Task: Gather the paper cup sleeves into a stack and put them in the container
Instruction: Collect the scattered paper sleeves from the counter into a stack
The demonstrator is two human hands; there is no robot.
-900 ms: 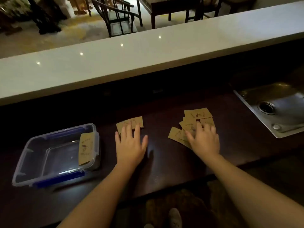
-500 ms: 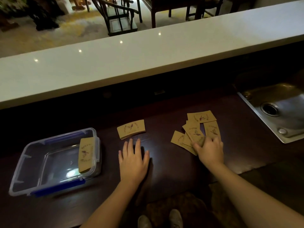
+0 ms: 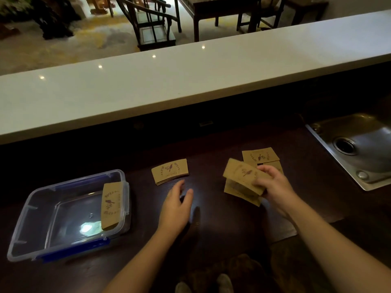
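Note:
Brown paper cup sleeves with a bird print lie on the dark counter. My right hand [image 3: 273, 182] grips one sleeve [image 3: 241, 172], lifted and tilted above a few loose sleeves [image 3: 239, 190]. Two more sleeves [image 3: 260, 156] lie just behind it. A small neat stack of sleeves [image 3: 170, 171] rests at the centre. My left hand [image 3: 176, 203] hovers just in front of that stack, fingers apart and holding nothing. A clear plastic container [image 3: 33, 208] with blue clips sits at the left, with one sleeve [image 3: 111, 205] leaning against its right wall.
A steel sink [image 3: 359, 149] is set into the counter at the right. A raised white bar top [image 3: 190, 81] runs along the back. Chairs and a table stand beyond it. My feet show below the counter's front edge.
My right hand has picked one sleeve up off the scattered pile. My left hand drew back from the centre stack and lifted, turning slightly on edge.

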